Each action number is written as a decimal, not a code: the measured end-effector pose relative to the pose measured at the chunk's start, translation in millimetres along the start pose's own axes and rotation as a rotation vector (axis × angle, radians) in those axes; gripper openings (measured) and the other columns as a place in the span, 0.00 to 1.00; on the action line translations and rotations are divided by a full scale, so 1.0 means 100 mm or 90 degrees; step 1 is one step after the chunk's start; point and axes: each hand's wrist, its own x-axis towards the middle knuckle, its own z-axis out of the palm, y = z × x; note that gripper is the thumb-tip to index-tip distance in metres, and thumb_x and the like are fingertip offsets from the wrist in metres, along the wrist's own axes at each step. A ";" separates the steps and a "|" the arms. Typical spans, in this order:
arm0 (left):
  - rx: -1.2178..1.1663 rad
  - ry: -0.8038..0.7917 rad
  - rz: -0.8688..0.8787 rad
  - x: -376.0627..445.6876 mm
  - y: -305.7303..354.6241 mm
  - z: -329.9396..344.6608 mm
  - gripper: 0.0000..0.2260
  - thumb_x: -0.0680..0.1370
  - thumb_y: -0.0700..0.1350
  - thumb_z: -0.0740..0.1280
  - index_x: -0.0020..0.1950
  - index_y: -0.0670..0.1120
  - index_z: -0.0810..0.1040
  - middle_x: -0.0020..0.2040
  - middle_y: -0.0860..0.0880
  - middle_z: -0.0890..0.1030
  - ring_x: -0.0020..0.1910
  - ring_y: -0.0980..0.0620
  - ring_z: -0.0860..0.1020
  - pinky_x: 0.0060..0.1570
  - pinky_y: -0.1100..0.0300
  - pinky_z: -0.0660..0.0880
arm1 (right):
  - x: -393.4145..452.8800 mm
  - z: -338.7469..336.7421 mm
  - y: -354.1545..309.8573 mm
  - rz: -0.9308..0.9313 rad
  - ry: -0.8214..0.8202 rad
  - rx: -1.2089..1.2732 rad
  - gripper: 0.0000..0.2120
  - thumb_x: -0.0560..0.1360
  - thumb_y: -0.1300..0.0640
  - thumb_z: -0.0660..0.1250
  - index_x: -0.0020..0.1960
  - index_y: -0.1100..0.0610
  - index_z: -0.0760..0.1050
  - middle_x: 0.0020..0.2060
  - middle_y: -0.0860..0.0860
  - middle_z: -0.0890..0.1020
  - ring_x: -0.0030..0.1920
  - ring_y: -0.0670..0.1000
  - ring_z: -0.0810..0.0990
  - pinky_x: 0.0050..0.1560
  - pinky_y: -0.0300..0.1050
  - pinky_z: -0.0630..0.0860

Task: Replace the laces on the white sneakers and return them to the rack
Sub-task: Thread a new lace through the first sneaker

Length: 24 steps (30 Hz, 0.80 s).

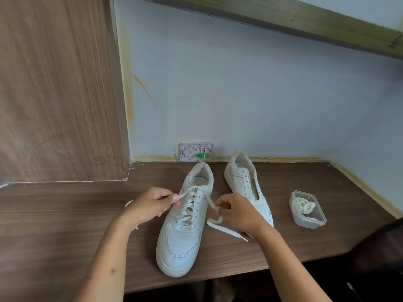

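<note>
On the counter, one lace end is pinched in the left hand beside the laced shoe; the other is pinched in the right hand. Knot-tying is judged next. Right of it stand the unlaced shoe and a tub of laces

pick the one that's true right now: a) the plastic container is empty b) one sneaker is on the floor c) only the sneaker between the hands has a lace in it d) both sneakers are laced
c: the sneaker between the hands has a lace through its eyelets, with the left hand and right hand each pinching an end, while the other sneaker shows bare eyelets.
</note>
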 end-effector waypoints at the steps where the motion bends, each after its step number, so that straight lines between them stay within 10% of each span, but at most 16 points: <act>1: -0.029 0.008 0.018 -0.05 0.07 -0.01 0.12 0.82 0.46 0.62 0.47 0.44 0.83 0.30 0.51 0.69 0.29 0.58 0.67 0.31 0.70 0.66 | -0.06 -0.01 -0.06 -0.020 -0.041 0.055 0.07 0.79 0.60 0.65 0.45 0.56 0.80 0.32 0.50 0.78 0.28 0.38 0.72 0.31 0.30 0.67; 6: -0.091 -0.074 0.077 -0.28 0.39 0.12 0.12 0.82 0.46 0.62 0.51 0.41 0.83 0.34 0.52 0.78 0.32 0.58 0.73 0.32 0.69 0.70 | -0.21 -0.02 -0.36 -0.183 -0.037 0.185 0.09 0.78 0.53 0.69 0.44 0.57 0.82 0.31 0.50 0.80 0.32 0.45 0.71 0.37 0.38 0.67; 16: -0.426 0.058 0.064 -0.41 0.63 0.29 0.14 0.76 0.52 0.65 0.48 0.43 0.83 0.43 0.40 0.82 0.43 0.46 0.80 0.49 0.52 0.77 | -0.29 0.03 -0.57 -0.361 0.138 -0.058 0.06 0.78 0.57 0.68 0.51 0.53 0.83 0.43 0.46 0.77 0.43 0.45 0.77 0.43 0.33 0.70; 21: -0.172 0.085 0.075 -0.47 0.75 0.17 0.13 0.81 0.52 0.61 0.45 0.45 0.80 0.43 0.50 0.83 0.47 0.54 0.79 0.52 0.60 0.72 | -0.37 0.05 -0.70 -0.304 0.339 0.147 0.11 0.73 0.58 0.71 0.55 0.50 0.77 0.47 0.45 0.78 0.42 0.43 0.78 0.41 0.32 0.72; 24: -0.005 0.108 0.152 -0.53 0.87 0.15 0.15 0.82 0.51 0.58 0.44 0.45 0.78 0.46 0.47 0.77 0.45 0.59 0.74 0.49 0.66 0.67 | -0.37 0.04 -0.78 -0.273 0.229 0.284 0.23 0.66 0.50 0.68 0.61 0.46 0.73 0.53 0.44 0.78 0.46 0.44 0.79 0.45 0.37 0.75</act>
